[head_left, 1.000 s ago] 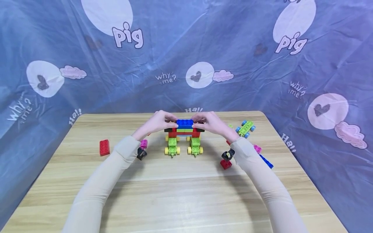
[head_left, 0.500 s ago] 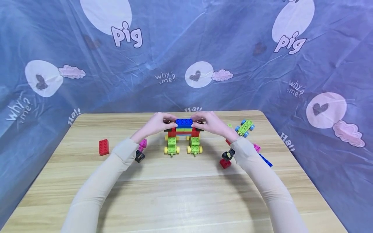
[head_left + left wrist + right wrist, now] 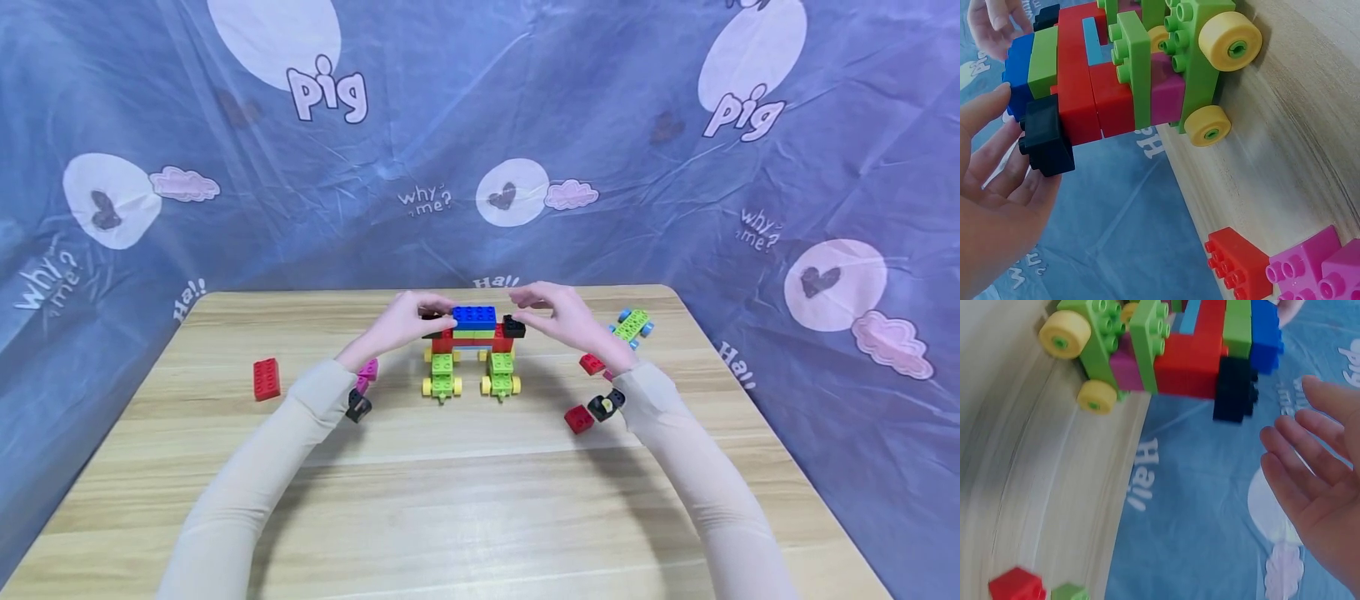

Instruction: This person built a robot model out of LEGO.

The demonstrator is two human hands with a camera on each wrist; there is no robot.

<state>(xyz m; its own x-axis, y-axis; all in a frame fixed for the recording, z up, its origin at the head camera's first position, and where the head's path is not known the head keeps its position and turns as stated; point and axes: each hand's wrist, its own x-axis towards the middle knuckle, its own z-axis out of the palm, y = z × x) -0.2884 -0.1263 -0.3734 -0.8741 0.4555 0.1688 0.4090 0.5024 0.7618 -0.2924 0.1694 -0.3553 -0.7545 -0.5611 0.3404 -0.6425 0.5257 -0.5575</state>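
Note:
A toy brick structure (image 3: pixel 474 342) stands mid-table on two green wheeled bases with yellow wheels. Red bricks bridge them, and a blue brick (image 3: pixel 474 317) tops a lime layer. My left hand (image 3: pixel 405 323) pinches the left end of the blue brick between thumb and fingers. Its fingers also pass behind the left black brick (image 3: pixel 1050 134). To the right of the structure, my right hand (image 3: pixel 562 317) is held in the air with fingers spread and nothing in them. The right black brick (image 3: pixel 1234 390) sits apart from those fingertips.
A red brick (image 3: pixel 266 379) lies at the left, with pink bricks (image 3: pixel 367 372) near the left wrist. By the right forearm lie red bricks (image 3: pixel 578 418) and a lime wheeled base (image 3: pixel 632 325) with blue wheels. A patterned blue cloth (image 3: pixel 480 142) hangs behind the table.
My right hand has let go of the blue brick's right end and moved right, uncovering the right black brick. The left hand and the structure stay in place.

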